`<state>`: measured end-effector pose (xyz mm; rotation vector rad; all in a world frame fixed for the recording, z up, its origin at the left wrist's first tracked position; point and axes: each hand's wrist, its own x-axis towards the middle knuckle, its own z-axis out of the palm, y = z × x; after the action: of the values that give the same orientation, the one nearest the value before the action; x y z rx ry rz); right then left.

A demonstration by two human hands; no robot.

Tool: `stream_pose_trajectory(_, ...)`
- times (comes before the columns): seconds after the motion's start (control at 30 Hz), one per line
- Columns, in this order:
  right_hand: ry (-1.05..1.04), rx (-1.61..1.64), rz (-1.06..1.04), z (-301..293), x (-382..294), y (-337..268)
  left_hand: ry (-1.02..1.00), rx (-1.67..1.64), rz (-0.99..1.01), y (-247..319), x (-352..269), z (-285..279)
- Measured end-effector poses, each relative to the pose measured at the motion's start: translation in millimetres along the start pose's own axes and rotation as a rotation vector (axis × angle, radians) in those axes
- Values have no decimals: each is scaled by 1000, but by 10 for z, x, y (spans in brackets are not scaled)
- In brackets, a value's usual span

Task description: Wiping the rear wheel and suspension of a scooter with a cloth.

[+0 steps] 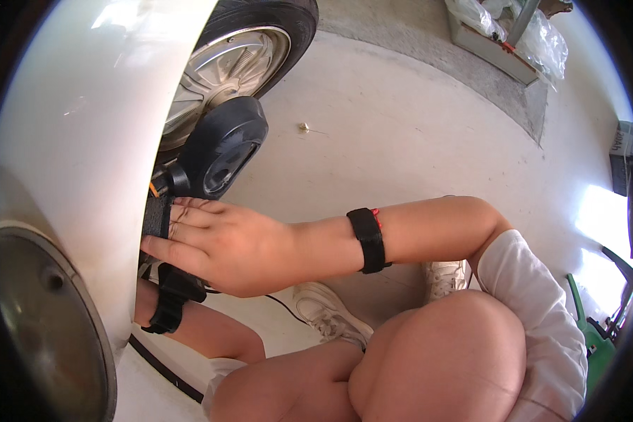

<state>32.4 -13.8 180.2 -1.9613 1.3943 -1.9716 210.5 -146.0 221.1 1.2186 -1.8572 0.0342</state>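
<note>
My right hand (227, 242) reaches in from the right, back of the hand up. Its fingertips go under the edge of a glossy white vehicle body panel (105, 105), against a dark grey textured part (157, 217). Whether they grip it is unclear, and the thumb is hidden. My left hand is out of view behind the panel; its forearm shows with a black strap and a small black device (182, 282) at the wrist. Beyond my right hand are a scuffed black plastic housing (227, 142) and a spoked metal wheel with a black tyre (295, 42).
A round, dark, glassy disc with a rim (47, 327) is at lower left. A small metallic piece (304, 127) lies on the pale floor. A tray with clear plastic bags (543, 47) stands at upper right, a green object (598, 343) at lower right. A thin black cable (285, 307) runs near my shoes.
</note>
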Motion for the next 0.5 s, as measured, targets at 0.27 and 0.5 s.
stream_pose_trajectory(0.27, -86, 85, 25, 61, -116, 68, -2, 47, 33, -79, -15, -23)
stream_pose_trajectory(0.5, -177, 112, 49, -28, -238, 14, -45, 167, 111, -88, -88, 44)
